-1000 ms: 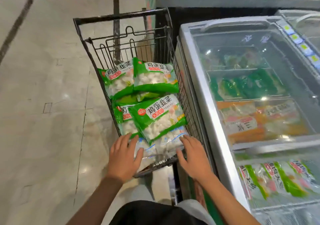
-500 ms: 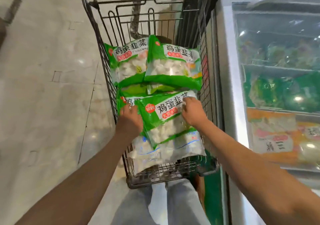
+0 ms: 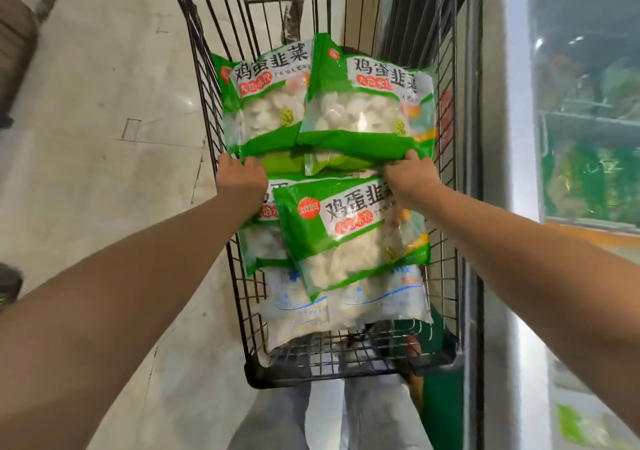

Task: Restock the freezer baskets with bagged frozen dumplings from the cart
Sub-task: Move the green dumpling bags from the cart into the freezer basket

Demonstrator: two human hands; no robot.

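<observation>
Bags (image 3: pixel 367 110) at the cart's (image 3: pixel 221 78) far end lie crosswise beyond my knuckles; my left hand (image 3: pixel 239 181) and right hand (image 3: pixel 408 179) each pinch a near corner.

The cart (image 3: pixel 221 96) is of thin dark metal wire, matt. The dumpling bags (image 3: pixel 367 103) are of glossy plastic, partly clear and wrinkled. The floor (image 3: pixel 104 103) is smooth polished stone. The freezer (image 3: pixel 512 172) has a shiny metal edge and a glass lid.
</observation>
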